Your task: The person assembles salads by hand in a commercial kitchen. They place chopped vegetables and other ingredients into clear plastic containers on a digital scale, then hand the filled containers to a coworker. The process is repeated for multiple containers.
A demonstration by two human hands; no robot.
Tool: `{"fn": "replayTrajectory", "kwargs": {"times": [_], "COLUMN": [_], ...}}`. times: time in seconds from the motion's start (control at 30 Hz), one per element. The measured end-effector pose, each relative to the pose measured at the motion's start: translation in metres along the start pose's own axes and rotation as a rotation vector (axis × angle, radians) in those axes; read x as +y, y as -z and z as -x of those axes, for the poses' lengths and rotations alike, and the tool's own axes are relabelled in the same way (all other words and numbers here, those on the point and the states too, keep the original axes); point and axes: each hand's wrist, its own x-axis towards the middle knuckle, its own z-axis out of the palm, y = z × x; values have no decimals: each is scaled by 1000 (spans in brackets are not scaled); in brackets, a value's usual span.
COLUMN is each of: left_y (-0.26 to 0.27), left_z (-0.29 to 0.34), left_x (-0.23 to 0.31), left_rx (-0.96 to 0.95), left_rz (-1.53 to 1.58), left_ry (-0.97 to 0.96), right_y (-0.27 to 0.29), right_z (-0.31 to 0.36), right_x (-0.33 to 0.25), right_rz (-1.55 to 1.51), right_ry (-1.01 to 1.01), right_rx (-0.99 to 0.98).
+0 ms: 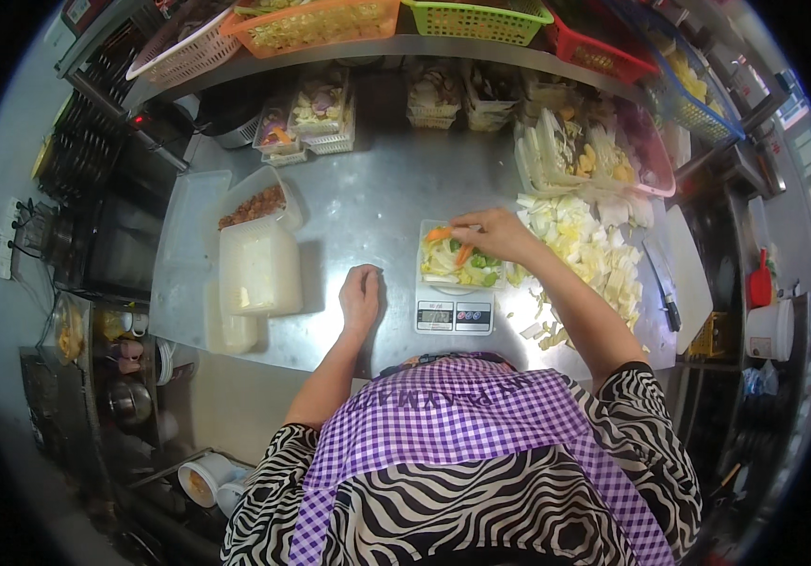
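Now, right hand: above the tray, with fingertips drawn together at the orange strips; cannot tell whether clamped on one or merely touching.
Orange strips: right at the grip; best released low and spread out, not dropped in a clump.
White tray: directly under the grip, with pale leaf pieces inside too; keep everything within the rim.
Scale: beneath the tray, with display nearer the body than the grip; apparently for portioning, so lift clear before reading, to avoid pressing.
Left hand: left of the grip, nearer the body, loosely curled on the steel table, with palm hidden; best away from the scale.
Chopped cabbage heap: just right of the grip; handy for small top-ups.
Knife: farther right of the grip; reach wide of the blade.
Green basket: well beyond the grip, on the shelf; not needed for this portion, probably.
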Motion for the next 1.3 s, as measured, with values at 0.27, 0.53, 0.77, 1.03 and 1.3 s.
{"fn": "replayTrajectory", "kwargs": {"times": [0.27, 0.53, 0.77, 1.03, 1.3], "left_y": [18, 86, 104, 157, 189], "left_z": [-56, -206, -254, -284, -325], "left_x": [67, 203, 281, 282, 272], "left_rx": [35, 167, 100, 197, 129], "left_rz": [336, 493, 455, 356, 161], "left_ry": [166, -333, -499, -481, -464], "right_y": [22, 17, 213, 264, 274], "right_z": [16, 22, -88, -230, -275], "right_x": [32, 12, -75, -65, -35], "right_rz": [-23, -59, 119, 563, 560], "right_ry": [-150, 69, 472, 58, 14], "right_rx": [114, -238, 569, -36, 131]}}
